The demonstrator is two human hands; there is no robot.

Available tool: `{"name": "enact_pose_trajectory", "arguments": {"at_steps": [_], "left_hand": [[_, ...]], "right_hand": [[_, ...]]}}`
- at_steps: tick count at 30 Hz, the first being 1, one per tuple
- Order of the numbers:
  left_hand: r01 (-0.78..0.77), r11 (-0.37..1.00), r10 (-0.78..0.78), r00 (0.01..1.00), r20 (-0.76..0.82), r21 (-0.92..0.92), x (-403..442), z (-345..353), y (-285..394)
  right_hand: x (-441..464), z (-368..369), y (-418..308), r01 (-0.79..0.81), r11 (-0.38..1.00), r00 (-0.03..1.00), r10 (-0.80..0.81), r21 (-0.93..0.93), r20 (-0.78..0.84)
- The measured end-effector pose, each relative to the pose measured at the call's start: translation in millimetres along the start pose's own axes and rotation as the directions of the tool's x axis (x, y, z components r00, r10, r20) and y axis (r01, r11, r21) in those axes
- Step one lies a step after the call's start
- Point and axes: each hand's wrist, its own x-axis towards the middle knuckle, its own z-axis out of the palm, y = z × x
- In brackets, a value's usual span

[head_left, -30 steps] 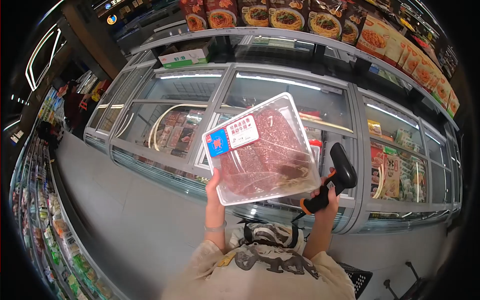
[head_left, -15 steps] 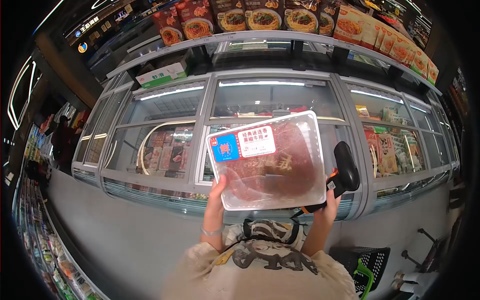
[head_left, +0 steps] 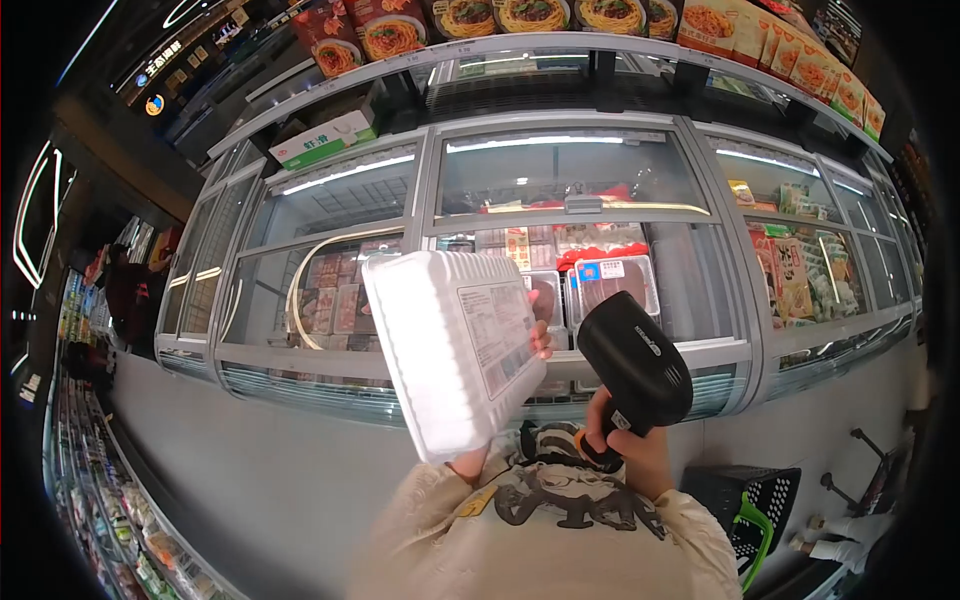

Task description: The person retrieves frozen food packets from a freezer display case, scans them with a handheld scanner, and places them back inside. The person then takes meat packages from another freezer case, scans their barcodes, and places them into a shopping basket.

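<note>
- White tray (head_left: 420, 350): held up before the freezer (head_left: 590, 350), just toward eight o'clock of the view's centre; tilted, underside toward the wearer; no longer film side up, as half a second ago.
- Label (head_left: 497, 335): on that underside, toward the three o'clock edge; the turn brings it into view, which I judge leaves its print accessible on the scanner's side.
- Left hand (head_left: 542, 328): grip closed on the tray from behind; fingers show past the three o'clock edge; palm hidden.
- Right hand (head_left: 642, 456): grip wrapped around the handle of the black scanner (head_left: 635, 360); scanner now raised, beside the tray at three o'clock; whether it is reading, I cannot tell.
- Basket (head_left: 715, 485): on the floor, toward four o'clock; clear of both hands.
</note>
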Motion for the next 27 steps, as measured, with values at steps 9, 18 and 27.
{"name": "enact_pose_trajectory", "arguments": {"at_steps": [9, 18, 27], "left_hand": [[-0.123, 0.925, 0.164, 0.983, 0.086, -0.359, 7.5, -9.9, 25.4], [-0.047, 0.953, 0.104, 0.979, 0.178, -0.299, -0.9, -25.4, 26.5], [0.015, 0.989, 0.019, 0.973, 0.228, -0.146, -3.5, -19.5, 7.3]], "right_hand": [[-0.5, 6.6, 7.0, -0.327, 0.915, 0.939, 0.287, 0.236, 0.189], [12.3, 10.0, 9.8, -0.408, 0.895, 0.907, 0.377, 0.178, 0.187], [13.7, 8.5, 11.7, -0.479, 0.877, 0.829, 0.443, 0.026, 0.341]]}}
